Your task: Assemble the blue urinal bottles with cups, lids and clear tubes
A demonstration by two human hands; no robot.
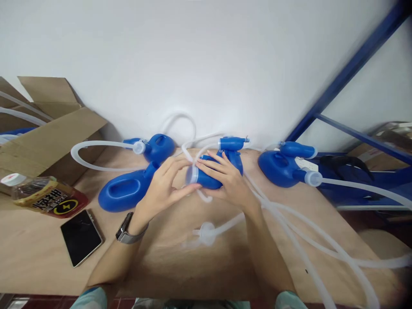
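Note:
Near the middle of the table my right hand (pixel 232 183) is wrapped over a blue plastic cup-shaped piece (pixel 209 178) lying on its side. My left hand (pixel 167 184), thumb and fingers curved, grips the clear rim (pixel 192 175) at its left end. Part of the piece is hidden under my right fingers. Left of my left hand lies a blue plastic bottle with a moulded handle (pixel 124 189). A clear tube with a round translucent cap (pixel 207 233) rests on the table below my hands. Behind my right hand is another blue cup-shaped piece (pixel 231 143).
More blue handled bottles (pixel 160 148) (pixel 278 168) stand along the wall with translucent tubes. Long tubes (pixel 309 240) trail across the right side. At left are an open cardboard box (pixel 61 133), a drink bottle (pixel 48 197) and a phone (pixel 81 237). A blue metal frame (pixel 347 81) rises at right.

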